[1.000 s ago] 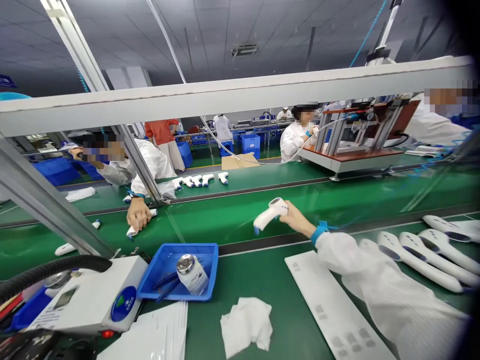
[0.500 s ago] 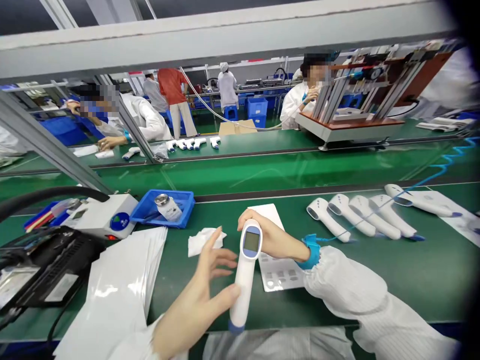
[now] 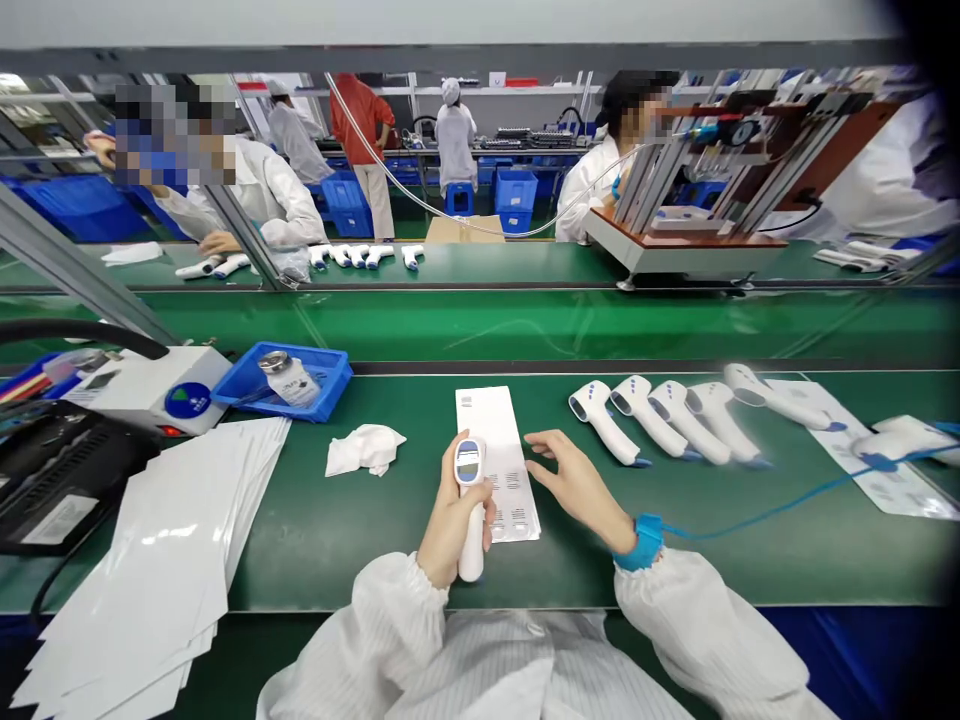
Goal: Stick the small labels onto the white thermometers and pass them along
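Note:
My left hand (image 3: 450,525) is wrapped round the handle of a white infrared thermometer (image 3: 471,545), whose small screen faces up at me. Beneath it on the green bench lies a white sheet (image 3: 487,410) printed with small grey marks. My right hand (image 3: 570,480), with a blue strap (image 3: 646,541) at its wrist, hovers beside the sheet's right edge; its fingers are apart and hold nothing. Several more thermometers (image 3: 607,425) rest in a slanted row to the right of it. A crumpled white tissue (image 3: 365,450) sits to the left.
Fanned white sheets (image 3: 180,520) cover the bench at left, near a blue tray (image 3: 330,393) with a metal-capped bottle and a white box-shaped device (image 3: 161,385). A blue cord (image 3: 772,515) runs rightward from my wrist. Across the bench stands a press-like fixture (image 3: 697,240); co-workers sit beyond.
My right hand has let go of the thermometer and moved off to the right. My left hand has closed round its handle. The view has levelled and shifted.

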`<state>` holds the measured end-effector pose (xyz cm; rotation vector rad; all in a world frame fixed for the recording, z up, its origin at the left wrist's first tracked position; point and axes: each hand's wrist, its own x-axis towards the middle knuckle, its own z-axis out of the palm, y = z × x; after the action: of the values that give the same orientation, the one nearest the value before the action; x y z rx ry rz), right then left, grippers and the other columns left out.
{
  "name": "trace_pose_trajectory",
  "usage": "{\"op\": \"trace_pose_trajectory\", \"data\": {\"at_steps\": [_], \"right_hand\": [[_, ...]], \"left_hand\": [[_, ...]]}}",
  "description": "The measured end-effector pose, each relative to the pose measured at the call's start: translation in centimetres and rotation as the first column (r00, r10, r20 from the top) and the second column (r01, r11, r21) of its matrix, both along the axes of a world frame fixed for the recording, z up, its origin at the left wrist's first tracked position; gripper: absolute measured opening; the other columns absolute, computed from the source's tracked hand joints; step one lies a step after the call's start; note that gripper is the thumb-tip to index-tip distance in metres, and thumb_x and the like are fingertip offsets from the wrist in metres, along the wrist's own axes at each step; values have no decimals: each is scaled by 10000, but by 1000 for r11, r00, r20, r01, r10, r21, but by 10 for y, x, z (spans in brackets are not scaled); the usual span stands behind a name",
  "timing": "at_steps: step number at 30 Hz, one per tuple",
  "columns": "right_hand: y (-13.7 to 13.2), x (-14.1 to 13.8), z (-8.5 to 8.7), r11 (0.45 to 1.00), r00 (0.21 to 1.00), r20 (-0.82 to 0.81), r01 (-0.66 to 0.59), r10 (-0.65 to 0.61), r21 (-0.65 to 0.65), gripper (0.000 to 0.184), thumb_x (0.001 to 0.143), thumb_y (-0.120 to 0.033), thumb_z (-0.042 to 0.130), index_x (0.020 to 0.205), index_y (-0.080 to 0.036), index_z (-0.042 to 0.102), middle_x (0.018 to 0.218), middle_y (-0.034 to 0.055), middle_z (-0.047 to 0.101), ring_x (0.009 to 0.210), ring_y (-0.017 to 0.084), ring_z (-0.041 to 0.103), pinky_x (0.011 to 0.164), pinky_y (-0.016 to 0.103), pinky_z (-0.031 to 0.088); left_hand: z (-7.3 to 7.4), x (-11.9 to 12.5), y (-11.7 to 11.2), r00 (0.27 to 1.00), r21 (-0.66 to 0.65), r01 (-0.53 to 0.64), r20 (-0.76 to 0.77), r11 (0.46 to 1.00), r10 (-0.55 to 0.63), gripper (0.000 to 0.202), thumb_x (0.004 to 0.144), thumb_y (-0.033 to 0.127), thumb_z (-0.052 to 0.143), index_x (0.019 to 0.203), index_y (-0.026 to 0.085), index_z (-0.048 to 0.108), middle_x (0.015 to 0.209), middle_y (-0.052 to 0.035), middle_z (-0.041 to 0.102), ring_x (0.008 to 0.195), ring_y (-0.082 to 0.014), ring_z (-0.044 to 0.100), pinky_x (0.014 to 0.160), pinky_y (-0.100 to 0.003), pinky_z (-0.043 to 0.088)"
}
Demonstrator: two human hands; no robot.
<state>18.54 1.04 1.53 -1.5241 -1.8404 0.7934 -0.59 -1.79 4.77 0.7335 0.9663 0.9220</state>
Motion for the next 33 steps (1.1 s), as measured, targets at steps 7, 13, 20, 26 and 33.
{"op": "trace_pose_trajectory", "data": {"at_steps": [7,13,20,26,33], "right_hand": [[-4,4,-33,1000,1000,-14,13,-13,-7,106,837,-239,627,926,-240,684,1039,56,639,1003,242,587,883,422,482],[4,0,-40,999,997,-74,-6,4,-37,101,841,-226,637,875,-248,730,997,47,683,967,240,583,881,439,458],[19,-4,-40,995,999,-46,-28,24,-94,89,833,-244,646,770,-251,709,928,36,681,915,234,586,850,431,435],[8,-5,-11,973,967,116,-230,225,30,108,832,-169,612,740,-226,612,916,45,655,904,236,565,782,406,426],[-2,-14,41,841,865,-289,-481,410,-248,113,824,-139,619,766,-236,619,941,18,635,811,151,624,728,281,513]], "left_hand": [[-30,13,14,998,24,-28,-48,999,30,812,831,298,606,1483,368,128,690,49,460,489,-96,431,369,-181,415],[-32,19,24,990,33,-10,-137,999,14,789,828,321,601,1488,350,170,968,-39,575,537,-104,499,425,-224,451],[-37,18,24,990,11,-47,-133,999,48,766,846,342,583,1481,345,156,843,-8,545,612,-144,549,498,-254,514],[-37,19,22,991,11,-19,-129,1000,21,739,879,366,549,1480,357,118,786,17,491,473,-105,462,378,-233,450],[-45,19,22,972,155,-86,-204,984,117,653,869,328,576,1451,312,280,1375,-80,460,812,-147,611,648,-250,535]]}}
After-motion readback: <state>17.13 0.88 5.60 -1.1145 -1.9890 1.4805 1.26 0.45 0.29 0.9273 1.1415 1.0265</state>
